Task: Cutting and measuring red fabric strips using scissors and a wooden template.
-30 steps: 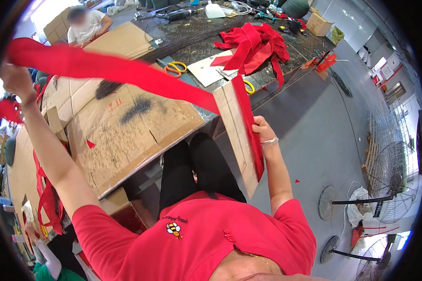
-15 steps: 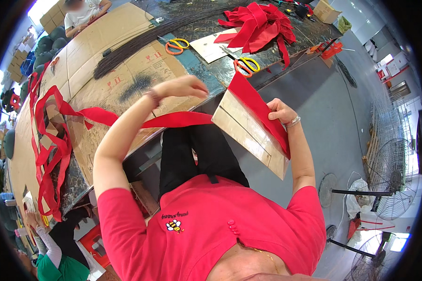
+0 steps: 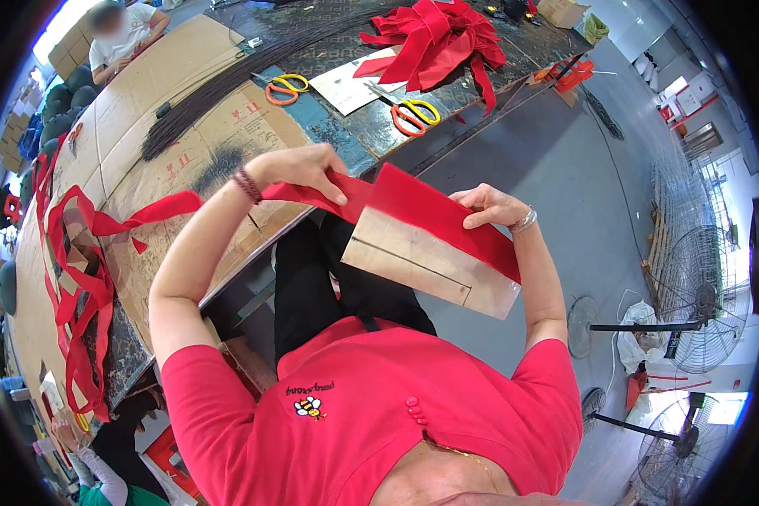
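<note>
The red ribbon point(image 3: 430, 211) lies wrapped over the upper edge of a flat wooden board point(image 3: 422, 266), which sits tilted in front of the person's chest, above the lap, just off the near edge of the worktable point(image 3: 337, 135). The left hand point(image 3: 299, 169) presses down on the ribbon where it meets the board's left corner, fingers curled over the band and pinching it. From that hand the ribbon runs away to the left across the cardboard sheets point(image 3: 185, 126) covering the table and ends in a loose tangle at the far left. The right hand point(image 3: 485, 207) grips the board's upper right edge, fingers closed on the ribbon and board together, a bracelet at the wrist. The board thus sits between both hands. Further up the table lie two pairs of scissors point(image 3: 413, 114) with orange and yellow handles, and a pile of finished red bows point(image 3: 434, 38). Another person point(image 3: 122, 29) sits at the far corner.
</note>
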The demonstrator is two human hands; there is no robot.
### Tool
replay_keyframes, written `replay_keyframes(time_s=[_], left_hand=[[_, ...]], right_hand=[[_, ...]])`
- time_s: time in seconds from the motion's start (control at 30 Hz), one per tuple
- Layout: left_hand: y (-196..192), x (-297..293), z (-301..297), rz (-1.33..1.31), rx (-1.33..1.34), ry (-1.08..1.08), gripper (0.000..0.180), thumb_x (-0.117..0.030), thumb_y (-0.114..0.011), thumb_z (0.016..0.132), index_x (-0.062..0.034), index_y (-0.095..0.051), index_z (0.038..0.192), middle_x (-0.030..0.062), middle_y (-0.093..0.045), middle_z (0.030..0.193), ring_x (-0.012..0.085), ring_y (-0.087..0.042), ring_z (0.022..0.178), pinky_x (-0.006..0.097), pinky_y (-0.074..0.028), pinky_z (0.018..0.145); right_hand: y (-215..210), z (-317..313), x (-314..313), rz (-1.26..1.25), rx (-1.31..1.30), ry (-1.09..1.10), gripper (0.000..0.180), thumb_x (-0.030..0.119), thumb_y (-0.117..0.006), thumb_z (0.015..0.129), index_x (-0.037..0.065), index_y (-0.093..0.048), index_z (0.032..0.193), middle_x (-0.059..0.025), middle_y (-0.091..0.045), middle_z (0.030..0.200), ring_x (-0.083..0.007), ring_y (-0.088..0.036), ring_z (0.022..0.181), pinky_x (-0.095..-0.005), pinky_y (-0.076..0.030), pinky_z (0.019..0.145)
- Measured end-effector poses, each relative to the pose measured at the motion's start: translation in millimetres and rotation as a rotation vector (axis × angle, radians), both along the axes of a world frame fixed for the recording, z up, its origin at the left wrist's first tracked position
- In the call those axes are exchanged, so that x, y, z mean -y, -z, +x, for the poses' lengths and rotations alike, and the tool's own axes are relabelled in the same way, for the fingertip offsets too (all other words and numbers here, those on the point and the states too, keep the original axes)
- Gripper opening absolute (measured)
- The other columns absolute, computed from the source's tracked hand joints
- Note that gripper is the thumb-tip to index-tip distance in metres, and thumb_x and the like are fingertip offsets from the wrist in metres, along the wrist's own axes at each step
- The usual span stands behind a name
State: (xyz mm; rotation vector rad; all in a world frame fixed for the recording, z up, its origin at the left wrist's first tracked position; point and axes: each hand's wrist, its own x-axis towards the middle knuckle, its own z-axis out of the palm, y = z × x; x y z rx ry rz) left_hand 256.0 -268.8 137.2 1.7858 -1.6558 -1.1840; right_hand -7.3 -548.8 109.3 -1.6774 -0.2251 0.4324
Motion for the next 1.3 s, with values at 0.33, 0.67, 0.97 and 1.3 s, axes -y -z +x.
replay_keyframes(time_s=[0.33, 0.67, 0.97, 1.3], left_hand=[[-54.6, -38.1, 15.8, -0.081, 0.085, -0.275, 0.018, -0.01, -0.073, 0.074, 0.0045, -0.068, 0.082, 0.0017, -0.063, 0.067, 0.0064, -0.054, 0.062, 0.025, -0.043, 0.056], [-59.4, -61.6, 20.9, -0.331, 0.006, -0.309, 0.014, -0.006, -0.073, 0.074, 0.005, -0.065, 0.075, -0.0007, -0.057, 0.063, 0.0055, -0.048, 0.06, 0.024, -0.038, 0.056], [-66.9, -75.8, 15.1, -0.335, 0.116, -0.318, 0.014, -0.004, -0.073, 0.073, 0.0054, -0.064, 0.073, 0.001, -0.054, 0.061, 0.0069, -0.047, 0.06, 0.024, -0.037, 0.055], [-74.7, -75.8, 5.6, -0.316, 0.134, -0.352, 0.015, -0.006, -0.073, 0.074, 0.0052, -0.063, 0.072, 0.001, -0.053, 0.061, 0.0066, -0.047, 0.059, 0.024, -0.037, 0.055]], right_hand=[[-11.7, 10.0, -43.6, -0.275, 0.137, 0.111, 0.017, 0.013, -0.07, 0.077, -0.003, -0.068, 0.084, -0.0122, -0.057, 0.119, -0.0173, -0.056, 0.1, -0.031, -0.049, 0.082], [-34.0, -3.1, -80.2, -0.518, 0.401, 0.19, 0.014, 0.007, -0.068, 0.074, -0.006, -0.061, 0.074, -0.0165, -0.057, 0.115, -0.0276, -0.059, 0.096, -0.0327, -0.048, 0.081], [-42.6, -2.2, -90.0, -0.548, 0.41, 0.182, 0.014, 0.005, -0.067, 0.075, -0.007, -0.06, 0.074, -0.0165, -0.058, 0.111, -0.0282, -0.059, 0.096, -0.0338, -0.048, 0.083], [-39.0, -0.1, -88.8, -0.599, 0.356, 0.189, 0.012, 0.004, -0.067, 0.073, -0.006, -0.061, 0.077, -0.0155, -0.058, 0.106, -0.028, -0.058, 0.093, -0.0334, -0.047, 0.08]])
